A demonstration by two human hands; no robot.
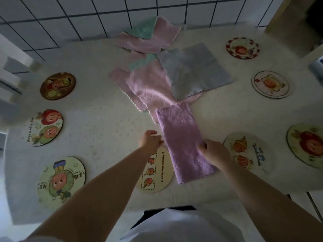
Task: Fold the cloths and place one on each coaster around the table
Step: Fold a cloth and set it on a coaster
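A purple cloth, folded into a long strip, lies on the table in front of me, partly over the nearest coaster. My right hand pinches its right edge. My left hand is at its left edge with fingers curled; whether it holds the cloth is unclear. Behind it lies a loose pile: pink cloths, a grey-blue cloth, a green one, and more pink and green cloths by the wall. Round picture coasters ring the table, such as one at the right and one at the left.
The table has a white patterned cover. More coasters lie at the left, far left, far right, right and right edge. A tiled wall stands behind; a white chair is at the left.
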